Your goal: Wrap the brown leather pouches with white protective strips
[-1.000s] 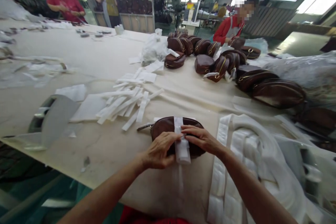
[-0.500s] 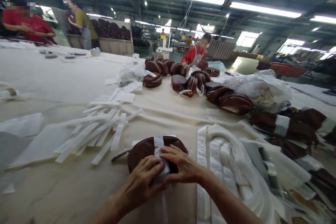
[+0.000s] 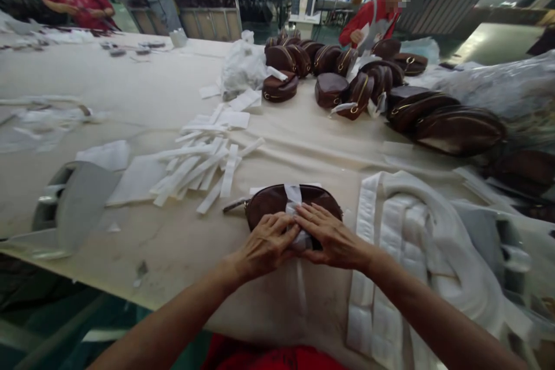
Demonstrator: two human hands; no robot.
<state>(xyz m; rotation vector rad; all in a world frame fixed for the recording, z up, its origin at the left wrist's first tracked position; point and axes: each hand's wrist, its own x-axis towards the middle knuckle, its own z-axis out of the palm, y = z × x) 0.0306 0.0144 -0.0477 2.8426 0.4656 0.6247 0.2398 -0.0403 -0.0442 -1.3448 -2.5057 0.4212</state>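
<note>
A small dark-brown handbag (image 3: pixel 265 201) with a curved top lies on the table in front of me, a short strap sticking out at its left end. A white paper strip (image 3: pixel 293 193) runs over its middle. My left hand (image 3: pixel 271 240) grips the bag's near side, fingers bent over the strip. From the other side my right hand (image 3: pixel 327 234) holds the bag, its fingers lying across the strip close to the left fingertips. The palms and fingers hide the lower part of the bag and much of the strip.
Loose white strips (image 3: pixel 203 165) are heaped to the left, near a grey tape dispenser (image 3: pixel 82 208). Folded white padding (image 3: pixel 368 277) lies by my right arm, with another dispenser (image 3: pixel 511 254) beyond. Several brown bags (image 3: pixel 459 130) stand farther back. A co-worker in red (image 3: pixel 373 17) is across the table.
My view has tipped down and levelled, bringing the table's near edge and the left dispenser into sight. Both hands stay on the bag, with the fingers slightly shifted over the strip.
</note>
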